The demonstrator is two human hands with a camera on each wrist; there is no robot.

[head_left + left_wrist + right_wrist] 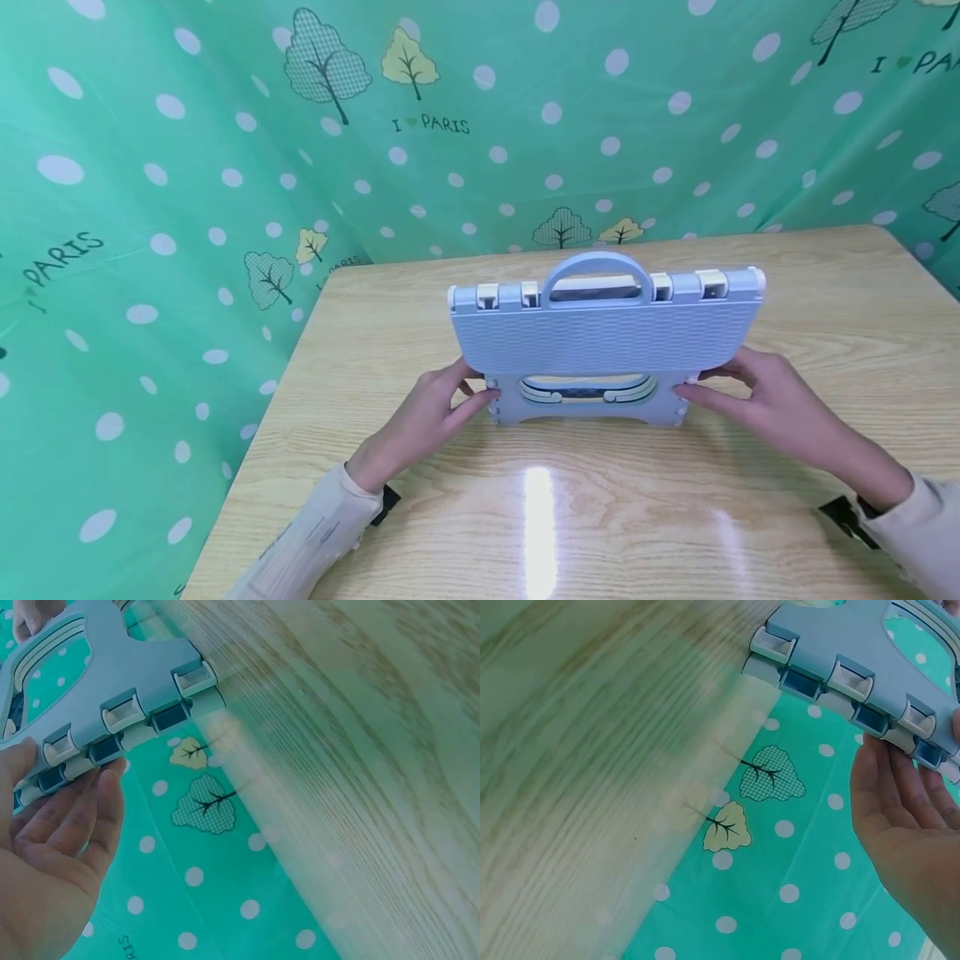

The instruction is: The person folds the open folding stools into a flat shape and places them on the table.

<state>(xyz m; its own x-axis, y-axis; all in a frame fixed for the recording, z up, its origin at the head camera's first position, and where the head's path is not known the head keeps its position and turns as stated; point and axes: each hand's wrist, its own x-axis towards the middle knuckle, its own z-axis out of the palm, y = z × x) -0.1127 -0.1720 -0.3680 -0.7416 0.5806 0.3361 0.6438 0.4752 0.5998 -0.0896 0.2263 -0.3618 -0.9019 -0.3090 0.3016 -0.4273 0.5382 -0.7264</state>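
A light blue plastic folding step stool point(600, 337) is in the middle of the head view, its textured top panel tilted up and its arched handle uppermost. Below that panel, the leg panel point(510, 404) with an oval cutout comes down at the wood table. My left hand point(427, 417) grips the leg panel's left edge, thumb in front and fingers behind. On the opposite edge my right hand point(772, 408) holds it the same way. White hinge pieces point(124, 712) line the side edge in the left wrist view, and similar hinges point(851, 681) show in the right wrist view.
The wood-grain table point(600, 517) spreads around the stool, with bright light reflections in front. A green dotted curtain point(480, 183) printed with trees hangs behind the table and along its left side.
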